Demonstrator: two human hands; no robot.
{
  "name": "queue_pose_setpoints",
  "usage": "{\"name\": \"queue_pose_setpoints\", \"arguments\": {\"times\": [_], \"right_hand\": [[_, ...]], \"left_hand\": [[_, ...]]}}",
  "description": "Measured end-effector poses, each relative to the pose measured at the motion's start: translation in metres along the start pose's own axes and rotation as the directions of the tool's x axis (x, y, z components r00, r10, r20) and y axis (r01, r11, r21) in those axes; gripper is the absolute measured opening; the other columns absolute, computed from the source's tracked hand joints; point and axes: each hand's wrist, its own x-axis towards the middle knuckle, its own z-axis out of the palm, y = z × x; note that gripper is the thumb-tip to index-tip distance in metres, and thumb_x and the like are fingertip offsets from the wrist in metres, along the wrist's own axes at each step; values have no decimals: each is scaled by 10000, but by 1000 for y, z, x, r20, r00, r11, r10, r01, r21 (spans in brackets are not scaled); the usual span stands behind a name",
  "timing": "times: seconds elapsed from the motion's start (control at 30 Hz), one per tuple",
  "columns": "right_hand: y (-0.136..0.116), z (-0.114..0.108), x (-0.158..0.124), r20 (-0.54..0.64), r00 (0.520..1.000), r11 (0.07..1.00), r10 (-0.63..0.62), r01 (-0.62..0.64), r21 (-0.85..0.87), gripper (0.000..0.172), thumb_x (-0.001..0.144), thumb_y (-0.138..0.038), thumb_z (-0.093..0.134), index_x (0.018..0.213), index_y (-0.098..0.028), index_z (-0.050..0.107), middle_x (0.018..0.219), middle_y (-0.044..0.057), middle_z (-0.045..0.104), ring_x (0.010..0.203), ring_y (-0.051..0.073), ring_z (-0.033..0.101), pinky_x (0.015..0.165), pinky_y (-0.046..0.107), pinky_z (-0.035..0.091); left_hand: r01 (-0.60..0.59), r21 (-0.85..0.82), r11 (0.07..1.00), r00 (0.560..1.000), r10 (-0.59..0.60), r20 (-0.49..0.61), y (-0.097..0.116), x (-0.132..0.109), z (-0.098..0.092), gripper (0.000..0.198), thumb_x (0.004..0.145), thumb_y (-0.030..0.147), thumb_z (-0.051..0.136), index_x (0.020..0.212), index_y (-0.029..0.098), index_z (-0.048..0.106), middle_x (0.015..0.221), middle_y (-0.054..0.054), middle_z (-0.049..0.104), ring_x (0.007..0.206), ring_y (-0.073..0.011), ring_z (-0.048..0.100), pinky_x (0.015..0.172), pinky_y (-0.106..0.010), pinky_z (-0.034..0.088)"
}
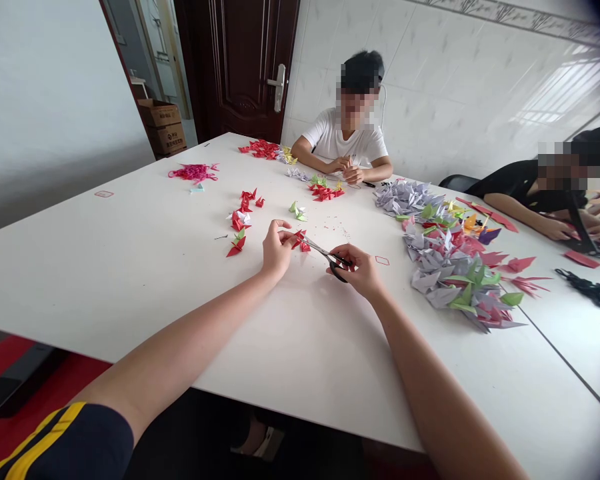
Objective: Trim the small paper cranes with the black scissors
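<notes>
My left hand [277, 248] pinches a small red folded paper piece [300, 241] just above the white table [155, 267]. My right hand [359, 268] grips black-handled scissors [330, 256], whose blades point left and meet the red piece. Several red and white folded papers [240, 223] lie just beyond my left hand.
A large pile of lilac, green and red folded paper [450, 260] lies to the right. A person in a white shirt [347, 140] works at the far side; another person's arm [525, 213] rests at the right. Pink string [194, 173] lies far left. A black cord [587, 289] lies right.
</notes>
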Motion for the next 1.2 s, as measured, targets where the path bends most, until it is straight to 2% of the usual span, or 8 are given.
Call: {"name": "queue_pose_setpoints", "arguments": {"times": [0.23,0.43,0.7,0.93,1.2], "right_hand": [[-4,5,-1,11,999,996,-44,44,-71,255,693,-281,725,938,-244,666,719,-24,588,622,130,432,600,273,375],[-3,10,-1,22,1000,1000,-16,16,4,269,700,-322,736,941,-238,649,712,-29,571,605,121,419,595,271,369],[-2,12,-1,24,1000,997,0,-2,83,252,693,-273,740,926,-232,651,699,-40,570,601,112,413,579,265,345],[-4,17,-2,-8,1000,998,-11,12,57,248,692,-242,738,924,-233,650,673,-46,568,591,114,398,596,275,364],[-5,21,-2,57,997,976,61,-71,205,340,685,-351,802,950,-222,633,681,-52,556,579,102,409,552,264,318]], "left_hand": [[-67,25,997,996,65,62,-1,-3,2,302,816,20,549,977,244,429,747,34,700,704,-136,686,707,-247,481],[-100,27,995,992,98,80,-2,-3,1,317,816,2,521,987,245,409,734,39,690,694,-128,678,695,-242,481],[-176,95,980,981,166,100,-2,-3,2,304,816,-17,507,955,241,424,717,47,681,706,-132,687,686,-250,488],[-141,50,989,986,136,93,-3,-4,2,289,824,17,541,966,242,427,747,31,703,742,-153,715,683,-258,517],[-102,12,995,991,100,86,2,-6,4,267,847,89,609,936,241,408,713,40,703,695,-144,712,643,-240,485]]}}
